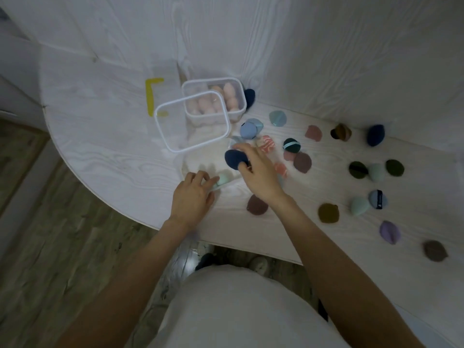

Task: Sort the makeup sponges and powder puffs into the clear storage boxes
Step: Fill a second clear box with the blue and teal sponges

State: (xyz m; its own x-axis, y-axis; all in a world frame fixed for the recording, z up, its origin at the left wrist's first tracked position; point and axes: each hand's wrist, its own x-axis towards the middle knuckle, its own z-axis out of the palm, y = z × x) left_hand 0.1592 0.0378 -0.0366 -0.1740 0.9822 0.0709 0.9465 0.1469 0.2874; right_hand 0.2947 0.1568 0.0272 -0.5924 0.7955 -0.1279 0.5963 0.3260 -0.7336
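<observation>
My right hand (pixel 256 172) pinches a navy powder puff (pixel 233 159) just above the white table (pixel 105 136). My left hand (pixel 192 194) has its fingers curled round a mint green sponge (pixel 222 179) near the table's front edge. Two clear storage boxes stand behind the hands. The near box (pixel 173 146) looks empty. The far box (pixel 236 114) holds several pink sponges (pixel 229 96). A light blue puff (pixel 248 130) and a pink patterned sponge (pixel 267 144) lie between the boxes and my right hand.
Several puffs and sponges in brown, olive, navy, teal and lilac lie scattered over the table's right half, for example an ochre puff (pixel 328 213) and a lilac puff (pixel 389 232). A yellow tape mark (pixel 152 96) is left of the boxes. A wall rises behind.
</observation>
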